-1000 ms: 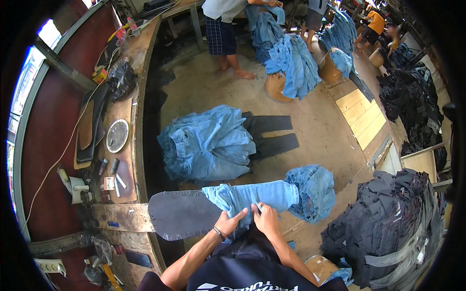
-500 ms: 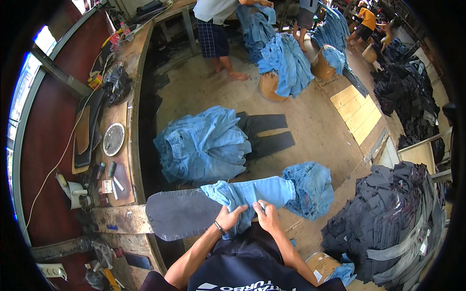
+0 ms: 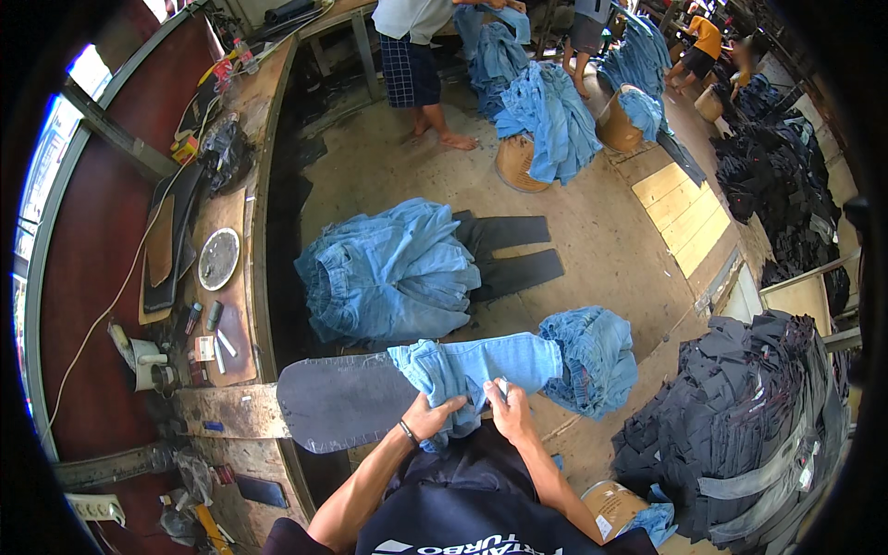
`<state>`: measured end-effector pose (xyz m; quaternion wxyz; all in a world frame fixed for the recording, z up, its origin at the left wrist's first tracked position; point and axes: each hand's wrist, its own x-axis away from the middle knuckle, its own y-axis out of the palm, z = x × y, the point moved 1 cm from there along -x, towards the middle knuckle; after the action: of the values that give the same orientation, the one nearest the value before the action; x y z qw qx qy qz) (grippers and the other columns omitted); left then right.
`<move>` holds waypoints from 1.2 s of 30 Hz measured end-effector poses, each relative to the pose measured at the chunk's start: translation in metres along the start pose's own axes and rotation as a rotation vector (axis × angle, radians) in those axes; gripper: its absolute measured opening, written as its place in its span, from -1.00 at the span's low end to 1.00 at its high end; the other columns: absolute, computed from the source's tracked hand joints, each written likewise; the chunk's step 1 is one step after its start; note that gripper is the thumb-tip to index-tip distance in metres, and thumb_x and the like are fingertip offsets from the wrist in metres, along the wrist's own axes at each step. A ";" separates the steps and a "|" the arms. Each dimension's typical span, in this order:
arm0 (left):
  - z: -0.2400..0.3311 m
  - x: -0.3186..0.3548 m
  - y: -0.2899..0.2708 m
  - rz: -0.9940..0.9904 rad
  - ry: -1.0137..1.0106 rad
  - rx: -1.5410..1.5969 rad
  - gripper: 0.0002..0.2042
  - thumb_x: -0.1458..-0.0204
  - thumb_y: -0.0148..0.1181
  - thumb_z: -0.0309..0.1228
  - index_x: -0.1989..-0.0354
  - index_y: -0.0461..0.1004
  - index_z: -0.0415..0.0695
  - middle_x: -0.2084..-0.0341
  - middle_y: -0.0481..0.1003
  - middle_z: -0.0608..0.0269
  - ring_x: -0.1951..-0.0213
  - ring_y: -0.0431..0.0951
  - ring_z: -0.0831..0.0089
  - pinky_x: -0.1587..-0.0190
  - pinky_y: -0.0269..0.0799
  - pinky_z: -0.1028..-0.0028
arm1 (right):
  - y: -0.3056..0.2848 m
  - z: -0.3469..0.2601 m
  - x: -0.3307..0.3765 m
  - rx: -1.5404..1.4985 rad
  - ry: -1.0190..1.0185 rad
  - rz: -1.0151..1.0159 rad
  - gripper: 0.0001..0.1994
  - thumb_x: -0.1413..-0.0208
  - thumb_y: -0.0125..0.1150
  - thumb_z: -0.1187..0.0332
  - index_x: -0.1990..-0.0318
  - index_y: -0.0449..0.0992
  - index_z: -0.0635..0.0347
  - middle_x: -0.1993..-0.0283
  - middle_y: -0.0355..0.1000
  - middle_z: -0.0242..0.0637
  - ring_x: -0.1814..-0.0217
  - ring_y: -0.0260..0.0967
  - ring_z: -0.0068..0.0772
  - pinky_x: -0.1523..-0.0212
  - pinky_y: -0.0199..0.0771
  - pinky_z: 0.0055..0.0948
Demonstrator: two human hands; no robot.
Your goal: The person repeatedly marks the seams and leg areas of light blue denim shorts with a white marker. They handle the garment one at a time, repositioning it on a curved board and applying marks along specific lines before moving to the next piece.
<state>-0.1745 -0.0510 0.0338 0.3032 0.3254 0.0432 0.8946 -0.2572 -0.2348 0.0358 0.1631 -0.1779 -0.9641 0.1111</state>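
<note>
A light-blue denim garment is drawn over a long dark board with a rounded left end. Its cloth is bunched toward the left and smoother toward the right. My left hand is closed on the bunched denim at the board's near edge, thumb pointing right. Close beside it, my right hand is closed round a small greyish stick-like tool, against the near side of the denim. The tool's lower part is hidden in the fingers. At the board's right end lies a bundle of gathered blue denim.
Beyond the board lies a pile of blue denim trousers over dark ones. A wooden bench runs along the left, holding a round tin. Dark garments are heaped at right. Barefoot people stand at the back beside denim-laden baskets.
My right fingers have shifted slightly around the small tool, and the whole view has moved a little. My left hand keeps its hold on the denim.
</note>
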 end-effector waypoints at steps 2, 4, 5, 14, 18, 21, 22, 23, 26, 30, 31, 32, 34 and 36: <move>-0.001 0.001 0.000 -0.001 0.111 -0.113 -0.76 -0.27 0.33 -0.48 -0.07 0.58 -0.27 0.10 0.67 0.24 0.09 0.64 0.43 -0.03 0.60 0.33 | 0.000 -0.003 0.001 0.028 -0.010 0.004 -0.58 -0.47 0.12 0.18 0.41 0.41 0.32 0.58 0.23 -0.12 0.50 0.17 -0.36 0.40 0.25 -0.20; -0.004 0.005 -0.001 0.030 0.083 -0.160 -0.70 -0.27 0.33 -0.48 -0.13 0.56 -0.28 0.05 0.66 0.24 0.04 0.63 0.42 -0.08 0.59 0.32 | 0.000 -0.009 0.003 0.041 -0.025 0.034 -0.59 -0.46 0.14 0.18 0.41 0.42 0.33 0.58 0.24 -0.10 0.51 0.19 -0.34 0.40 0.26 -0.19; -0.005 0.007 -0.002 0.041 0.078 -0.102 -0.69 -0.27 0.33 -0.47 -0.15 0.56 -0.28 0.03 0.66 0.24 0.02 0.63 0.42 -0.09 0.58 0.32 | 0.001 -0.013 0.004 0.082 -0.026 0.029 -0.59 -0.45 0.15 0.18 0.40 0.42 0.33 0.58 0.25 -0.11 0.51 0.20 -0.33 0.40 0.27 -0.19; -0.013 0.007 -0.012 -0.064 0.154 -0.014 -0.71 -0.34 0.28 -0.43 -0.18 0.58 -0.23 -0.01 0.64 0.31 -0.03 0.59 0.47 -0.14 0.55 0.34 | 0.009 -0.035 -0.002 0.061 0.034 -0.159 -0.74 -0.33 0.33 0.26 0.22 0.64 0.34 0.59 0.37 -0.35 0.51 0.26 -0.58 0.47 0.26 -0.32; -0.015 0.001 -0.008 -0.027 0.191 -0.102 -0.73 -0.35 0.29 -0.39 -0.13 0.60 -0.23 0.04 0.65 0.32 0.01 0.59 0.51 -0.11 0.54 0.37 | 0.011 -0.022 -0.004 0.087 0.054 -0.199 -0.78 -0.35 0.31 0.32 0.31 0.62 0.30 0.55 0.33 -0.57 0.48 0.17 -0.73 0.51 0.13 -0.42; -0.016 0.004 -0.014 0.032 0.015 -0.047 -0.75 -0.34 0.28 -0.39 -0.10 0.61 -0.22 0.08 0.66 0.34 0.05 0.59 0.52 -0.08 0.54 0.40 | 0.012 -0.009 0.001 -0.147 0.040 -0.123 -0.78 -0.38 0.28 0.32 0.32 0.55 0.24 0.55 0.30 -0.57 0.50 0.17 -0.73 0.56 0.09 -0.48; -0.016 0.006 -0.016 0.048 -0.013 0.023 -0.76 -0.33 0.26 -0.41 -0.08 0.61 -0.26 0.09 0.67 0.26 0.08 0.65 0.44 -0.05 0.58 0.37 | 0.012 -0.003 0.003 -0.232 0.177 -0.125 -0.78 -0.38 0.28 0.27 0.26 0.55 0.24 0.52 0.34 -0.52 0.51 0.21 -0.67 0.54 0.16 -0.44; -0.016 0.007 -0.018 0.027 -0.075 0.137 -0.75 -0.32 0.25 -0.42 -0.07 0.60 -0.27 0.09 0.68 0.22 0.08 0.66 0.40 -0.05 0.60 0.35 | 0.012 0.001 0.004 -0.345 0.300 -0.135 -0.75 -0.39 0.29 0.21 0.19 0.54 0.24 0.49 0.38 -0.46 0.51 0.25 -0.61 0.52 0.22 -0.40; -0.015 0.008 -0.026 -0.020 -0.300 0.415 -0.71 -0.27 0.25 -0.42 -0.06 0.58 -0.35 0.06 0.69 0.04 0.09 0.72 0.23 -0.03 0.65 0.25 | 0.000 0.001 0.003 -0.389 0.424 -0.081 -0.65 -0.40 0.29 0.09 0.02 0.46 0.20 0.38 0.45 -0.37 0.46 0.36 -0.51 0.45 0.35 -0.36; -0.013 0.002 -0.036 -0.172 -0.409 0.349 -0.67 -0.25 0.27 -0.36 -0.08 0.58 -0.34 0.06 0.69 0.07 0.07 0.71 0.23 -0.09 0.63 0.26 | -0.030 -0.028 0.002 0.178 0.059 0.003 -0.61 -0.46 0.18 0.05 -0.04 0.35 0.23 0.23 0.52 0.00 0.27 0.56 -0.01 0.17 0.53 -0.10; -0.012 0.002 -0.039 -0.199 -0.393 0.334 -0.66 -0.25 0.27 -0.34 -0.09 0.58 -0.31 0.05 0.67 0.10 0.06 0.69 0.27 -0.08 0.61 0.28 | -0.037 -0.039 0.006 0.223 0.004 -0.039 -0.63 -0.47 0.16 0.08 -0.02 0.37 0.26 0.22 0.56 0.10 0.25 0.59 0.12 0.16 0.54 -0.05; -0.009 0.001 -0.042 -0.225 -0.378 0.318 -0.66 -0.25 0.27 -0.32 -0.10 0.58 -0.28 0.04 0.66 0.13 0.05 0.66 0.30 -0.07 0.59 0.30 | -0.038 -0.049 0.007 0.302 -0.082 -0.085 -0.65 -0.47 0.16 0.10 0.01 0.40 0.26 0.24 0.57 0.13 0.23 0.59 0.16 0.18 0.54 -0.02; -0.005 0.004 -0.046 -0.301 -0.370 0.289 -0.63 -0.25 0.26 -0.30 -0.13 0.58 -0.27 -0.02 0.63 0.14 -0.02 0.63 0.31 -0.11 0.57 0.28 | -0.037 -0.069 0.009 0.437 -0.279 -0.155 -0.69 -0.46 0.17 0.14 0.07 0.46 0.27 0.26 0.60 0.18 0.20 0.60 0.25 0.21 0.54 0.05; -0.001 0.007 -0.048 -0.305 -0.352 0.336 -0.62 -0.25 0.24 -0.30 -0.15 0.57 -0.29 -0.04 0.63 0.12 -0.04 0.63 0.29 -0.13 0.57 0.25 | -0.032 -0.080 0.007 0.434 -0.211 -0.268 -0.71 -0.42 0.20 0.15 0.14 0.50 0.23 0.33 0.59 0.17 0.22 0.59 0.28 0.25 0.53 0.11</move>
<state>-0.1547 -0.0080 0.0241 0.3787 0.5112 0.1860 0.7488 -0.2447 -0.2493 0.1203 0.1093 0.0027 -0.9443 0.3103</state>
